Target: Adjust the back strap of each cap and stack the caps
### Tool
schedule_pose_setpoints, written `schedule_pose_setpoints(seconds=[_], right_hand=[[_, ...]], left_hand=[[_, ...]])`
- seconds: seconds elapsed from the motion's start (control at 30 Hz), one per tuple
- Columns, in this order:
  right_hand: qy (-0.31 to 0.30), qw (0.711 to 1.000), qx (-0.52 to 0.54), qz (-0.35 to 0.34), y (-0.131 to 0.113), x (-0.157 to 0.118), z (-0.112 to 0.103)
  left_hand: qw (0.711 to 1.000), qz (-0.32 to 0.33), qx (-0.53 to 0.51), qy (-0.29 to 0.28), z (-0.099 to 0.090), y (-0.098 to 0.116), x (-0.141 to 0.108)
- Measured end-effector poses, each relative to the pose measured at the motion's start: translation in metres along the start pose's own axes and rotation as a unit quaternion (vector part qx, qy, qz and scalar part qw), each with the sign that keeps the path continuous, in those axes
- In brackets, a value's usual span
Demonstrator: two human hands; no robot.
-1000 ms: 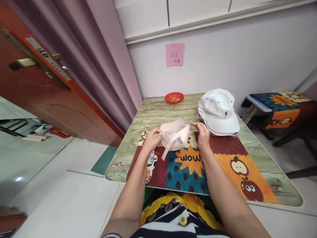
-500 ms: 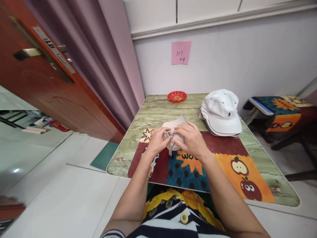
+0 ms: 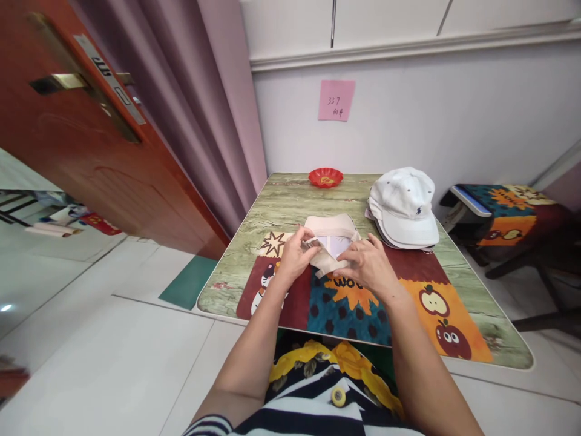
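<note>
A light beige cap point(image 3: 330, 224) lies upside down over the patterned mat, its brim toward the wall and its pale lining facing up. My left hand point(image 3: 298, 250) pinches the cap's left edge between thumb and fingers, by the back opening. On the other side, my right hand point(image 3: 367, 261) has its fingers closed on the near right edge, around the strap end. Part of the cap's rim is hidden behind my fingers. To the right of my right hand sits a stack of caps, with a white cap point(image 3: 406, 206) bearing a small dark logo on top.
The wood-patterned table point(image 3: 290, 203) carries a colourful mat point(image 3: 358, 321). Near the wall stands a red scalloped dish point(image 3: 325, 177). A pink note point(image 3: 336, 100) is stuck on the wall. At left are a curtain point(image 3: 213, 91) and a wooden door point(image 3: 104, 169); a stool point(image 3: 508, 206) is at right.
The cap, earlier bunched between both hands, is now opened out with its lining showing. My right hand has moved slightly right and the hands are farther apart. The view has shifted a little.
</note>
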State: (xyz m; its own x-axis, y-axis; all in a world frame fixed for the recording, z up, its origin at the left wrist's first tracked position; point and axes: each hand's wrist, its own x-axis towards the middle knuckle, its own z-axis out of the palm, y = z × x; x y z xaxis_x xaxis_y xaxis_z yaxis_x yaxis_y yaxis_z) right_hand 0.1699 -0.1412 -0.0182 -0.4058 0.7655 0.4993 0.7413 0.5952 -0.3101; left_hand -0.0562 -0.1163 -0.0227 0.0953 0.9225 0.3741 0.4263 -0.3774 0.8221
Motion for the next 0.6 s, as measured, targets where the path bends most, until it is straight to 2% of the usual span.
schedule_pose_setpoints(seconds=[0.13, 0.27, 0.43, 0.6], right_hand=[[0.022, 0.997, 0.067, 0.031, -0.008, -0.001, -0.012], [0.059, 0.973, 0.198, 0.102, -0.023, -0.001, -0.016], [0.104, 0.906, 0.363, 0.188, -0.034, -0.001, -0.015], [0.053, 0.824, 0.515, 0.228, -0.040, 0.003, -0.023]], left_hand=[[0.997, 0.059, 0.033, 0.030, -0.004, 0.011, -0.001], [0.986, 0.112, 0.112, 0.050, -0.005, 0.020, -0.004], [0.955, 0.161, 0.248, 0.025, -0.003, 0.028, -0.009], [0.920, 0.209, 0.330, 0.022, -0.002, 0.030, -0.014]])
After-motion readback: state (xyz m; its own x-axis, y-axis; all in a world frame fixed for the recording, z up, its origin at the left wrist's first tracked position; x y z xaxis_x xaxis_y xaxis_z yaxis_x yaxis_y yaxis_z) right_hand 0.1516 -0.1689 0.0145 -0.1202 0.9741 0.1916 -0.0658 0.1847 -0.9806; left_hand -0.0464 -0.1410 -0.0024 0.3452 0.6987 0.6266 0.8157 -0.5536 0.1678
